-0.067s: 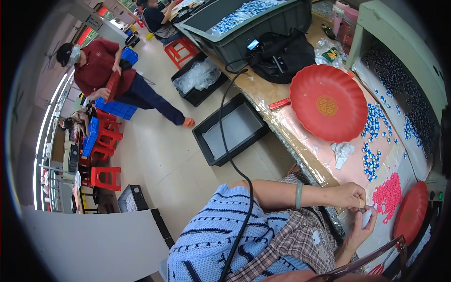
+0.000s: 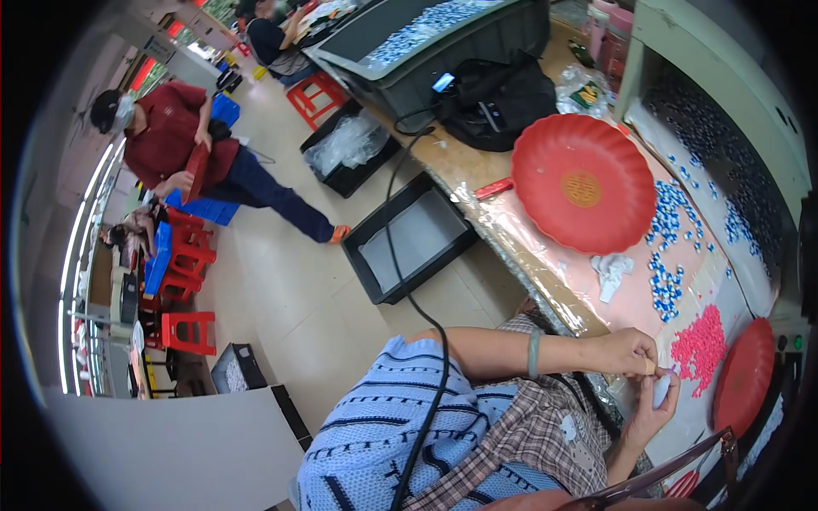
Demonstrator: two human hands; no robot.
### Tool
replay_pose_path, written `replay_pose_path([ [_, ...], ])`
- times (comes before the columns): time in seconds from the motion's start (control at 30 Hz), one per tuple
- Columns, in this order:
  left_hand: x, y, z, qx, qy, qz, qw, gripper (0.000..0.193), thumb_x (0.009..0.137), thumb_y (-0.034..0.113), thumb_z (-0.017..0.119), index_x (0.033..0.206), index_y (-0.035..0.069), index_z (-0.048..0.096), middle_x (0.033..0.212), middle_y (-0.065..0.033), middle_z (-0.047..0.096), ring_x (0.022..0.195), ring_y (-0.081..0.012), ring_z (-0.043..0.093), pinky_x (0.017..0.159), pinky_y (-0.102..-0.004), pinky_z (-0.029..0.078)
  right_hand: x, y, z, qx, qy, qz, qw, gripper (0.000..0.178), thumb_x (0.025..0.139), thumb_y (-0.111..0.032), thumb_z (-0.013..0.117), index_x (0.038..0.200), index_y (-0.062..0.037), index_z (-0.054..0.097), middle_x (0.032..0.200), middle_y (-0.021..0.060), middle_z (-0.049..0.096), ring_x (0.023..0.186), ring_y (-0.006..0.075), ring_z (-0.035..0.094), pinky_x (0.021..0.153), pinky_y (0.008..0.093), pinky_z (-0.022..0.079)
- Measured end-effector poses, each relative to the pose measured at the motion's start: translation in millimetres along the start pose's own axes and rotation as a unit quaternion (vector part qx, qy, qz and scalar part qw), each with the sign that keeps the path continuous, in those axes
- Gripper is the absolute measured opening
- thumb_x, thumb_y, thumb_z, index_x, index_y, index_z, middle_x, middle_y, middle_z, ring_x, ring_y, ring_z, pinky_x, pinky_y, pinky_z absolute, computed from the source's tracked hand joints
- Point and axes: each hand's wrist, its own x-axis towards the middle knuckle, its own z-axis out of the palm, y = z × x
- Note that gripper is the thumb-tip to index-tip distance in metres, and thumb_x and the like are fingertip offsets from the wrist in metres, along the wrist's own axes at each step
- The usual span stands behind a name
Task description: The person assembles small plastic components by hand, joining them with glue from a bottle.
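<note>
My left hand point(image 2: 626, 351), with a pale green bangle on its wrist, has thumb and forefinger pinched together over the bench edge. A tan wrap covers one fingertip, and whatever sits in the pinch is too small to make out. Just below it, my right hand point(image 2: 654, 413) is closed around a small smooth whitish piece point(image 2: 661, 390). The fingertips of both hands nearly meet. Right beside them lies a spread of small bright pink pieces point(image 2: 700, 349). Farther up the bench are small blue-and-white pieces point(image 2: 667, 285).
A large red scalloped plate point(image 2: 545, 204) and a crumpled tissue point(image 2: 612, 271) lie on the bench; another red plate point(image 2: 743, 375) stands at right. A grey bin point(image 2: 409, 89) and black bag point(image 2: 503, 119) are behind. A black tray point(image 2: 383, 285) is on the floor. A person point(image 2: 179, 128) walks at left.
The whole view has shifted slightly, so the bench things sit a little farther left. My hands keep nearly the same pose. The walking person has moved little.
</note>
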Motion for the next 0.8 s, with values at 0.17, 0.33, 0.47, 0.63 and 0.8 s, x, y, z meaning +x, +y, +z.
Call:
replay_pose_path([
  [0.17,-7.0,9.9,0.9,0.022,-0.005,-0.026,0.999,0.018,0.091,0.015,0.063,0.098,-0.001,0.064,0.077,-0.0027,0.062,0.064,-0.007,0.056,0.055,-0.0218,0.044,0.7,-1.7,-0.3,-0.068,-0.014,-0.041,0.997,0.018,0.085,0.006,0.064,0.101,0.0007,0.056,0.097,0.0034,0.052,0.087,0.0114,0.051,0.081,0.0244,0.044],
  [0.33,-7.1,17.0,10.0,0.018,-0.013,-0.054,0.998,0.018,0.091,0.014,0.064,0.102,0.001,0.067,0.076,-0.0016,0.062,0.064,-0.0066,0.056,0.055,-0.0211,0.044,-6.8,-1.2,-6.3,-0.103,-0.017,-0.091,0.99,0.02,0.084,0.008,0.062,0.101,-0.0005,0.055,0.101,0.0039,0.052,0.088,0.013,0.052,0.083,0.0253,0.044],
  [0.47,-8.5,25.3,7.6,0.072,-0.001,-0.048,0.996,0.021,0.09,0.013,0.064,0.108,0.002,0.068,0.086,-0.0007,0.066,0.071,-0.0058,0.058,0.061,-0.0231,0.048,-10.0,-11.6,-10.0,-0.003,0.005,-0.046,0.999,0.031,0.084,-0.009,0.066,0.11,-0.005,0.049,0.104,0.0048,0.052,0.079,0.0103,0.052,0.067,0.0213,0.043],
  [0.63,-14.7,37.3,-7.6,0.073,0.053,-0.072,0.993,0.028,0.091,0.014,0.065,0.117,0.004,0.066,0.1,-0.0002,0.066,0.082,-0.0047,0.058,0.068,-0.0216,0.049,1.2,-19.2,-8.1,0.119,-0.028,0.006,0.992,0.042,0.086,-0.027,0.068,0.114,-0.0054,0.046,0.109,0.006,0.051,0.069,0.0098,0.052,0.048,0.0195,0.035],
  [0.8,-18.9,44.4,-4.1,0.038,0.077,-0.053,0.995,0.026,0.093,0.011,0.062,0.117,0.005,0.067,0.099,0.0003,0.066,0.079,-0.0043,0.057,0.065,-0.0174,0.046,4.1,-21.6,-13.9,0.109,0.004,-0.026,0.994,0.024,0.089,-0.007,0.063,0.109,-0.0016,0.054,0.108,0.0112,0.056,0.064,0.0116,0.057,0.048,0.0195,0.039],
])
